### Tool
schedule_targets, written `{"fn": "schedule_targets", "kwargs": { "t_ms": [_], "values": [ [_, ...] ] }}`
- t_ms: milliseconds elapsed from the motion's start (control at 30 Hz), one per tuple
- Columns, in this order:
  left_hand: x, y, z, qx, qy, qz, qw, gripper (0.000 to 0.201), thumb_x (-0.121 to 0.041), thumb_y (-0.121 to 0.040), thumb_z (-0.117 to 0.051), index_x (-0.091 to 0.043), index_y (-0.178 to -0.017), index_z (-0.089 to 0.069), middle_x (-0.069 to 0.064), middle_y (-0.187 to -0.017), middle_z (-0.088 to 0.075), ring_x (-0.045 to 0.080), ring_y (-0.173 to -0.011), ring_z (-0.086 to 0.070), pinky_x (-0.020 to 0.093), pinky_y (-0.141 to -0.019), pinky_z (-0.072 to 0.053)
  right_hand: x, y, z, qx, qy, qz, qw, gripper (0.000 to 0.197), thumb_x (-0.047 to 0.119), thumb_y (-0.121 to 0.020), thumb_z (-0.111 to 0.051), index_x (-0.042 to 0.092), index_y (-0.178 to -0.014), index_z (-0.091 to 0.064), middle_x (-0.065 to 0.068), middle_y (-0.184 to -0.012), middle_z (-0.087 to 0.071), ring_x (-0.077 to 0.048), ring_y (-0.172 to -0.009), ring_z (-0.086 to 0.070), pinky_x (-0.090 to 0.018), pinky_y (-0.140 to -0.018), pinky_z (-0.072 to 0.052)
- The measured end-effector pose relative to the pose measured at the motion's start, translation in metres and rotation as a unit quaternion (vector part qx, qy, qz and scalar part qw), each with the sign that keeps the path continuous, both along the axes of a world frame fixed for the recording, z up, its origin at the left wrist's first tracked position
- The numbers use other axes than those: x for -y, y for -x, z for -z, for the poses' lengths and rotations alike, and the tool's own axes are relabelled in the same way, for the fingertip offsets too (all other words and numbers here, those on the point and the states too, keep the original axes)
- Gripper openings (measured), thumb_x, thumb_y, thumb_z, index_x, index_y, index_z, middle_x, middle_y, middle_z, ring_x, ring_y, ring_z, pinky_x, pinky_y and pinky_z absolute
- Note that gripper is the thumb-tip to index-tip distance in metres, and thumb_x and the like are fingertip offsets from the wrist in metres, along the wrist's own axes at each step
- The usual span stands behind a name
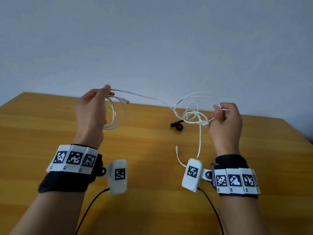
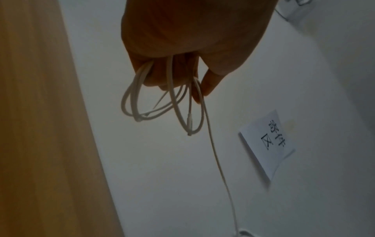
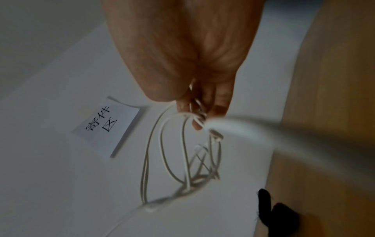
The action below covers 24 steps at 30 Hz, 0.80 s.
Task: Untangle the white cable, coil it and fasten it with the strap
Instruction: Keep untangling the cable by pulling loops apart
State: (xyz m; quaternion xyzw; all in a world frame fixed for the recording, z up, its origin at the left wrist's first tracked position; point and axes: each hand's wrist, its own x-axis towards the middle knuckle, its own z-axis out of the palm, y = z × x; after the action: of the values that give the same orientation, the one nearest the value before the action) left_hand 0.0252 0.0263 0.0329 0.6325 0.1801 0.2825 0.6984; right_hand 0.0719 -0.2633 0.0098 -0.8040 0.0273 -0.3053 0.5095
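Both hands hold the white cable (image 1: 152, 98) in the air above the wooden table (image 1: 50, 126). My left hand (image 1: 94, 106) pinches a few neat loops (image 2: 138, 102) that hang below its fingers, and one plug end (image 1: 124, 100) sticks out to the right. From there the cable runs across to my right hand (image 1: 221, 116), which grips a tangled bunch of loops (image 3: 182, 160). A tail with a thin jack plug (image 1: 176, 147) hangs from that bunch. The black strap (image 1: 177, 125) lies on the table between the hands, also seen as a dark strap (image 3: 271, 208) in the right wrist view.
A pale wall (image 1: 152, 39) rises behind the table's far edge. A paper note (image 2: 267, 144) with printed characters is stuck on it, seen as the same note (image 3: 105, 126) from the right wrist. Black sensor leads (image 1: 91, 207) trail from my wristbands.
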Motion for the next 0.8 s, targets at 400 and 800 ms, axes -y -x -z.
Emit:
{"fn": "schedule_targets", "kwargs": {
  "t_ms": [400,800],
  "values": [
    [0.030,0.003,0.005,-0.075,-0.322,0.171,0.928,0.022,-0.026,-0.095,-0.059,-0.033,-0.094,-0.079,-0.015,-0.043,-0.049,0.006,-0.040,-0.039,0.018,-0.043,-0.028,-0.039,0.015,-0.010,0.037,0.080,-0.136,0.987,0.010,0.021,-0.108,-0.052,0.023,-0.101,-0.058,0.003,-0.076,-0.071,-0.012,-0.071,-0.069,-0.035,-0.068,-0.059],
    [0.040,0.004,0.006,-0.183,-0.410,0.165,0.878,0.058,-0.078,-0.081,-0.054,-0.020,-0.085,-0.058,-0.001,-0.078,-0.066,0.020,-0.078,-0.062,0.041,-0.075,-0.052,-0.049,0.022,-0.018,0.037,0.022,-0.160,0.986,0.010,0.020,-0.103,-0.063,0.014,-0.098,-0.069,0.001,-0.073,-0.073,-0.011,-0.066,-0.075,-0.033,-0.061,-0.064]
  ]
}}
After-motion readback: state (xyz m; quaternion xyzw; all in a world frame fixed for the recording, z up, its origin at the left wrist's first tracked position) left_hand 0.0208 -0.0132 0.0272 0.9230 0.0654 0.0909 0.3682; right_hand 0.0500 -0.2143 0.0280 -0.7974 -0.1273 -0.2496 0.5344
